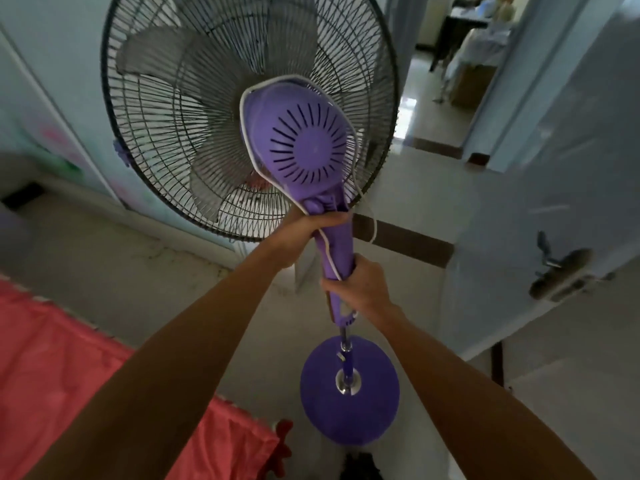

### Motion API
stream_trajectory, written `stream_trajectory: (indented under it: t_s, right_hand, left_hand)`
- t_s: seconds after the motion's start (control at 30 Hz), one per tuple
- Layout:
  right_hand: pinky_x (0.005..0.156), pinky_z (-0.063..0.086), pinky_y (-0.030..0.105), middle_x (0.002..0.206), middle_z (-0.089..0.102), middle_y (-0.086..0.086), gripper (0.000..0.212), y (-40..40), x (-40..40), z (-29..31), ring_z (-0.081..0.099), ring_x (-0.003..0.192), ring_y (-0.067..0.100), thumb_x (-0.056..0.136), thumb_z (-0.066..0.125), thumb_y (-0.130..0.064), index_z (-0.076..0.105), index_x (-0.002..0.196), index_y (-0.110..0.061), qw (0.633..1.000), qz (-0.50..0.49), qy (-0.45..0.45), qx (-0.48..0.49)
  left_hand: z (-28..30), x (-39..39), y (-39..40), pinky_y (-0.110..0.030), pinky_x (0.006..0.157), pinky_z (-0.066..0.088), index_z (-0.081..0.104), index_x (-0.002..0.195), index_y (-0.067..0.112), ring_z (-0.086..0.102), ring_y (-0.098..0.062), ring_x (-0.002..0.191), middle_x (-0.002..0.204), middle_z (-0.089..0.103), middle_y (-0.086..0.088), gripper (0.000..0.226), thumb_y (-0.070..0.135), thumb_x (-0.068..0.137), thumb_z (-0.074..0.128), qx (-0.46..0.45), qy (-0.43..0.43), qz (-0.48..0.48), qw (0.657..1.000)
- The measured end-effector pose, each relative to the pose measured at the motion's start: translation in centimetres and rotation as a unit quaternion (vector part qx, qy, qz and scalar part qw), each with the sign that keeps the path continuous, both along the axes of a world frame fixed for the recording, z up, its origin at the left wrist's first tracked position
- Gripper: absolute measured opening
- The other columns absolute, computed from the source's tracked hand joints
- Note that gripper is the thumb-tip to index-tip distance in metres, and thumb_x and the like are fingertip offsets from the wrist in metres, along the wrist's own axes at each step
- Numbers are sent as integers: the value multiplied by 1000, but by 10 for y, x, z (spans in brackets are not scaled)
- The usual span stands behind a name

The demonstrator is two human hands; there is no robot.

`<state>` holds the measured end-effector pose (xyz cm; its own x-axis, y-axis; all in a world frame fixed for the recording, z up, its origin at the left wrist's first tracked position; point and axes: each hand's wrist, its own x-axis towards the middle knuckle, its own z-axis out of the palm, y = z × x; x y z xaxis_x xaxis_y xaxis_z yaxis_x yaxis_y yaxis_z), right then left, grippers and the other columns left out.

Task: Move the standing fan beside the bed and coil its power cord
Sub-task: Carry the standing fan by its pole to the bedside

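Observation:
A purple standing fan [304,143] with a black wire cage and grey blades fills the middle of the head view, seen from behind. Its round purple base [374,396] is near the floor below. A white power cord [244,109] loops around the motor housing and runs down the neck. My left hand [308,225] grips the neck just under the motor. My right hand [360,285] grips the purple control column lower down, over the cord. The bed [69,368] with its pink cover lies at the lower left.
An open pale blue door [540,188] with a metal handle [561,271] stands at the right. Beyond it a doorway shows another room with furniture. A pale wardrobe [52,109] is at the left. The floor is pale tile.

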<state>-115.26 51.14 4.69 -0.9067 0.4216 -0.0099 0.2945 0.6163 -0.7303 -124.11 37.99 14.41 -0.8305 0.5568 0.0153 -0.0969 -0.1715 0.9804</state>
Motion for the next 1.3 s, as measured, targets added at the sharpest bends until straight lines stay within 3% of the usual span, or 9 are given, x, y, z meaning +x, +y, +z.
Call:
stream_trajectory:
  t_s: [0.23,0.33,0.43,0.5,0.63,0.77,0.93,1.13,1.3]
  right_hand:
    - [63,58,32,81,73,1,53,-22,-171,-5,69,67,18,61,84,-51,67,95,-14,991,136,13,7]
    - [52,49,20,77,70,-2,54,-45,-235,-6,66,64,16,59,83,-52,68,93,-14,982,189,23,17]
    - [60,56,30,81,73,1,55,-78,-286,-7,69,70,20,59,84,-51,69,96,-13,970,241,10,10]
    - [58,54,27,83,74,2,53,-100,-318,-6,68,69,20,60,85,-49,69,96,-13,962,274,0,1]
    - [48,39,9,77,68,-4,49,-165,-386,0,63,64,14,61,87,-45,68,96,-15,937,349,2,-22]
    - [59,55,24,81,74,-2,48,-239,-451,-2,70,70,17,59,87,-44,69,94,-17,918,396,-4,-26]
    - [54,47,11,86,76,1,50,-330,-531,-2,65,65,12,59,89,-44,70,96,-16,900,436,-1,-25]
    - [59,54,18,84,76,-2,51,-432,-624,1,69,67,11,58,89,-45,70,95,-16,882,471,5,-22]
    - [49,43,2,73,68,-13,48,-517,-710,5,61,60,-8,55,87,-51,65,90,-25,863,503,2,-40]
  left_hand:
    - [-5,-137,-37,-36,82,58,69,102,12,69,-22,91,95,73,-5,49,14,56,85,4,13,142,990]
    - [-8,-184,-62,-32,73,58,70,99,15,71,-19,87,91,76,0,49,19,53,86,-3,14,195,981]
    - [-9,-220,-97,-26,65,57,71,94,20,72,-13,81,86,76,5,44,20,53,87,-15,15,251,968]
    - [-8,-240,-122,-29,65,56,71,93,20,71,-15,82,87,76,4,43,21,53,88,-19,14,290,957]
    - [-6,-288,-186,-36,70,56,70,97,18,69,-20,84,90,74,-1,47,21,55,89,-29,29,365,930]
    - [-14,-341,-262,-57,75,52,70,94,22,69,-25,82,90,73,-6,42,24,57,90,-48,35,411,910]
    - [-18,-407,-351,-59,79,50,69,98,17,68,-26,82,92,73,-8,47,25,57,90,-46,22,453,890]
    - [-6,-485,-448,-60,81,49,73,91,24,67,-27,83,91,72,-7,36,22,58,88,-43,26,487,872]
    - [2,-559,-526,-58,71,53,74,88,26,67,-30,82,90,73,-8,35,24,56,88,-43,26,520,853]
